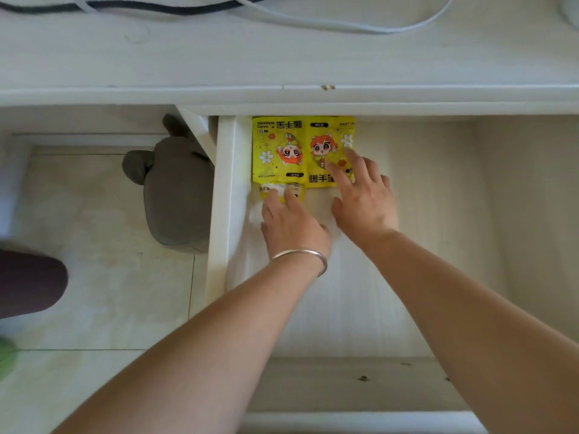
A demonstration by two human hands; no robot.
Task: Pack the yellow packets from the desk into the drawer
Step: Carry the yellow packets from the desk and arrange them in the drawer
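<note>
White drawer [438,214]: both grips spread flat, left hand [293,225], right hand [365,198] pressing yellow packets [282,148].

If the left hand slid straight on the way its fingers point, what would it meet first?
Probably the small packet already under the left hand fingertips, then the left yellow packet just beyond; depth is hard to judge.

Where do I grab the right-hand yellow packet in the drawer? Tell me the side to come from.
Take the right-hand yellow packet by its near edge, coming from the drawer's open front. It lies flat on the floor, its far edge tucked under the desk and its left edge against the other packet. The right hand rests fingertips on it.
</note>
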